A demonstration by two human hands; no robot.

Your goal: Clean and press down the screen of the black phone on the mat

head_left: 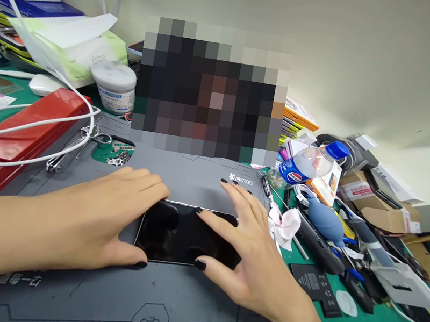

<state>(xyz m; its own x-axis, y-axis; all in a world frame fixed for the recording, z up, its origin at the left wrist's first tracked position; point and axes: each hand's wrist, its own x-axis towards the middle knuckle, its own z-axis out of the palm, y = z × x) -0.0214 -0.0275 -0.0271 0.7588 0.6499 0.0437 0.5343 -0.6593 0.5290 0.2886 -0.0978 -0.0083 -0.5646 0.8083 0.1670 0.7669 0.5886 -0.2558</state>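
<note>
A smartphone (182, 235) with a dark, glossy screen lies face up and lengthwise on a grey work mat (159, 304). My left hand (125, 212) grips its left end, thumb along the near edge and fingers curled over the far edge. At the right end, my right hand (245, 242) holds it between thumb and index finger. The thumb tip is by the near edge and the index tip by the far one. The other fingers of my right hand stretch past the phone toward the mat's printed logo. My palms hide both ends of the phone.
On the left are a red device (19, 135), a white cable (40, 128), scissors (94, 135) and a paste tub (112, 87). To the right lie a bottle (308, 165), a blue air blower (325, 222), a phone battery (313, 288) and several tools. The far side is pixelated.
</note>
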